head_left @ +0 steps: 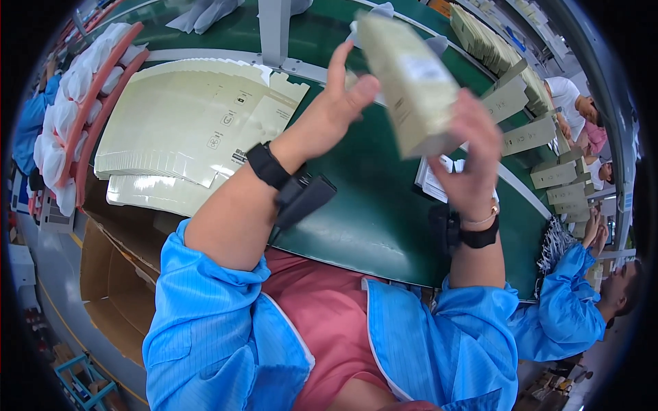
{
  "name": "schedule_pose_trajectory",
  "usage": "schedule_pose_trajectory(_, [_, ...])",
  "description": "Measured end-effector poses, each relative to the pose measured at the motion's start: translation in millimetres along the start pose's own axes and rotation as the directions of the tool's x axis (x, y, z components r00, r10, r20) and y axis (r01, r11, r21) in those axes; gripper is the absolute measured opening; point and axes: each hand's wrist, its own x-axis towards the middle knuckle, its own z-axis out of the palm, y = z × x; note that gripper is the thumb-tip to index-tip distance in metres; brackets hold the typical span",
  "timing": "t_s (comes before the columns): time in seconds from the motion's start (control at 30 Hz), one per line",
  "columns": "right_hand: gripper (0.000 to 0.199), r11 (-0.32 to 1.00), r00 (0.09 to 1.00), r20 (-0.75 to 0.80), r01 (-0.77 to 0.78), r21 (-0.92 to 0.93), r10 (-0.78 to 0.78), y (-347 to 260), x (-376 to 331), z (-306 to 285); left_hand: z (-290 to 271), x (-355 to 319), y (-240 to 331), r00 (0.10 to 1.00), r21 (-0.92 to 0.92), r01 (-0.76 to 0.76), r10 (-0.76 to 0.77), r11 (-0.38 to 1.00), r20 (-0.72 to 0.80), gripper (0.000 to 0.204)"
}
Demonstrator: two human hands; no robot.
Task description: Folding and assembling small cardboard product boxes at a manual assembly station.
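A folded pale cream carton (pixel 406 89), tall and narrow, hangs tilted above the green work surface and is blurred by motion. My right hand (pixel 471 154) grips its lower right end, thumb below and fingers over the side. To the carton's left, my left hand (pixel 336 99) has thumb and forefinger spread and holds nothing; a small gap seems to part it from the carton. Beneath my right hand lie white printed leaflets (pixel 432 183), partly covered. A thick stack of flat cream carton blanks (pixel 185 123) fans out beside my left forearm.
A metal post (pixel 274 31) rises behind the stack. Red-edged racks (pixel 103 103) hold white-wrapped items at left, above an open brown cardboard box (pixel 113 294). Standing cartons (pixel 528 135) line the green bench (pixel 363 205) at right, where a co-worker in blue (pixel 562 301) sits close by.
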Motion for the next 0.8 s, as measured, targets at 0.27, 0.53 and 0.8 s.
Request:
schedule_pose_trajectory(0.27, [0.072, 0.894, 0.73, 0.522, -0.309, -0.324, 0.441, -11, -41, -29, -9, 2, 8, 0.962, -0.023, 0.217, -0.21, 0.976, 0.174, 0.098])
schedule_pose_trajectory(0.53, [0.034, 0.723, 0.491, 0.677, -0.685, -0.089, 0.548, 28, -69, -59, -4, 1, 12, 0.948, 0.035, 0.233, -0.235, 0.972, 0.213, 0.092])
schedule_pose_trajectory(0.8, [0.016, 0.983, 0.976, -0.217, -0.055, -0.177, 0.015, 11, -14, -58, 1, -2, 13, 0.94, 0.009, 0.191, -0.185, 0.982, 0.288, 0.085])
